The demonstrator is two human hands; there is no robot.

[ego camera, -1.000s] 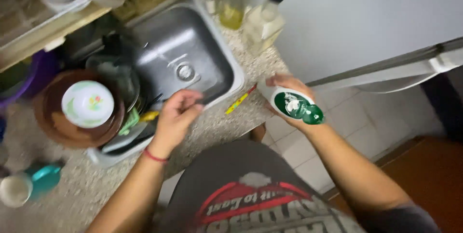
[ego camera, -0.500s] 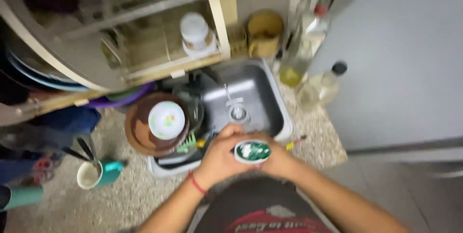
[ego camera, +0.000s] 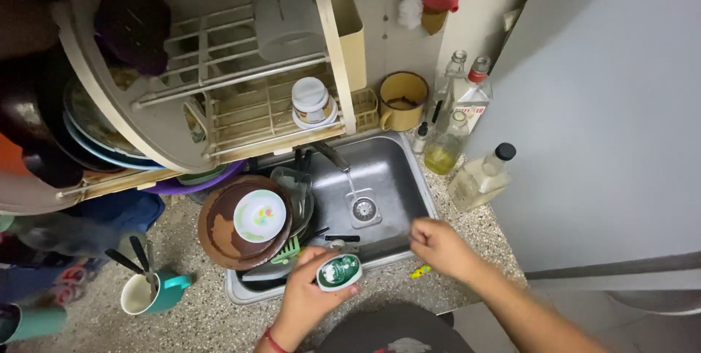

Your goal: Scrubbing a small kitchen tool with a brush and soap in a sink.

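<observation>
Left hand (ego camera: 307, 298) at the front edge of the sink (ego camera: 394, 170), fingers wrapped round a small green bottle (ego camera: 339, 271) with a white emblem on its face, held just above the sink's front rim. Right hand (ego camera: 438, 245) off to the right, over the sink's front right corner, holding nothing, fingers loosely curled; perhaps pinching something small, too blurred to tell. Just below that hand, on the speckled worktop (ego camera: 219, 316), a small yellow object (ego camera: 420, 272).

In the left half of the sink, a stack of dirty dishes: a brown plate (ego camera: 219, 232) with a small white saucer (ego camera: 259, 216) on top. From the tap (ego camera: 332, 156) at the back rim, a thin stream of water running to the drain (ego camera: 363, 209).

At the worktop's back right corner, a yellow mug (ego camera: 402, 100) and several glass bottles (ego camera: 447, 150); nearer the right edge, a clear bottle with a black cap (ego camera: 480, 175). Towards the front left corner, a teal and white cup (ego camera: 150, 291) with utensils in it. Above the left side, a cream dish rack (ego camera: 241, 105) with plates and an upturned white tub (ego camera: 312, 102).
</observation>
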